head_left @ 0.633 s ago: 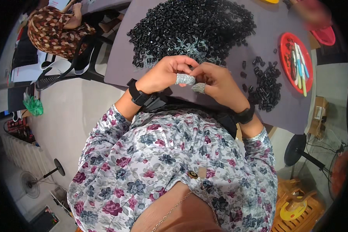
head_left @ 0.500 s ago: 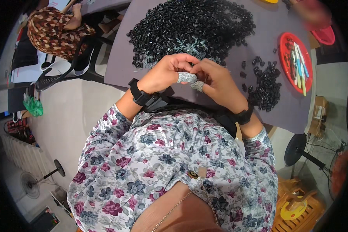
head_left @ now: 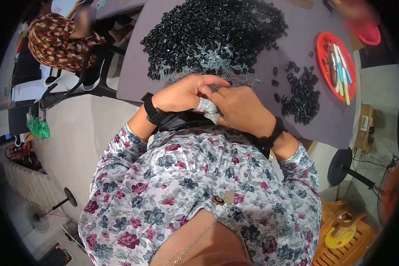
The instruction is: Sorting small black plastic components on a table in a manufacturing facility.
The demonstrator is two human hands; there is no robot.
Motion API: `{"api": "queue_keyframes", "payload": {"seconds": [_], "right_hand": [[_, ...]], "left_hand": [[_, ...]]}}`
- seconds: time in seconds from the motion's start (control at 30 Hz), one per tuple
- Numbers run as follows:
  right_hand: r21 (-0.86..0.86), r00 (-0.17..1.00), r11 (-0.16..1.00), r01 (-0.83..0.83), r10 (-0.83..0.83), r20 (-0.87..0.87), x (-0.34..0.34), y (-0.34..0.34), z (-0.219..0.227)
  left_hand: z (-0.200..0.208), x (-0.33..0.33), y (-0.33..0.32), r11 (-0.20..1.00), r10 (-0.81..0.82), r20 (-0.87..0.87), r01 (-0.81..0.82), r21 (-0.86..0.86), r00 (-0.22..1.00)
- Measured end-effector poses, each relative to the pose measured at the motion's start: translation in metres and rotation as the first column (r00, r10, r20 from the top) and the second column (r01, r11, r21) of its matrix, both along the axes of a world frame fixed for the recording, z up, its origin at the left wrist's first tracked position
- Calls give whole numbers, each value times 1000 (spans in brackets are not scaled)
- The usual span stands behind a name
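Close to my body at the table's near edge, my left hand (head_left: 181, 95) and my right hand (head_left: 244, 108) meet, fingers pinched together. Silvery-grey wrapping (head_left: 207, 105) covers both thumbs. A dark bit shows at the tip of my left index finger, but the fingers hide whatever is between them. Just beyond the hands lies a large heap of small black plastic pieces (head_left: 199, 31), with small grey-clear pin-like pieces (head_left: 215, 60) spilled over its near side. Right of my right hand is a smaller pile of black pieces (head_left: 301, 99).
A red oval tray (head_left: 321, 57) with several white, blue and yellow-green handled tools (head_left: 341, 73) stands at the right of the grey-covered table (head_left: 337, 126). A person in patterned clothing (head_left: 53, 42) sits at far left by a black chair (head_left: 104, 82). An orange plastic chair (head_left: 354, 239) is at lower right.
Both hands have drawn slightly down toward my body, and the right hand has turned more over the left fingertips. More of the grey-clear pieces show beyond them.
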State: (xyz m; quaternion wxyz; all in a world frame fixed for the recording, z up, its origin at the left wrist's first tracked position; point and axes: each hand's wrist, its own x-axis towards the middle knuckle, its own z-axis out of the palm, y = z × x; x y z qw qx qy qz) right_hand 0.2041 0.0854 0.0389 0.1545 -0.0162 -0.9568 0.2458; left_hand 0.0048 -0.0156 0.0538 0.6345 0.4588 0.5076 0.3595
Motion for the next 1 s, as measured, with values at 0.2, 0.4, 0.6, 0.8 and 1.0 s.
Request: {"api": "queue_keyframes", "payload": {"seconds": [0.2,0.4,0.6,0.8,1.0], "right_hand": [[-8,999,1000,-26,26,-23,4,2,-9],[-51,1000,999,12,-12,3,7,4,-14],[52,893,898,436,-439,97,33,54,2],[124,798,808,576,-588,128,67,82,-3],[-10,886,886,463,-463,17,40,62,-1]], "left_hand": [[-7,4,-1,1000,4,70,-2,-29,998],[-6,3,0,999,7,38,-5,-53,999],[-8,-31,-7,911,397,-257,-345,225,881],[2,-9,8,907,232,-663,88,412,712],[-6,-9,35,878,218,-888,315,359,404]]}}
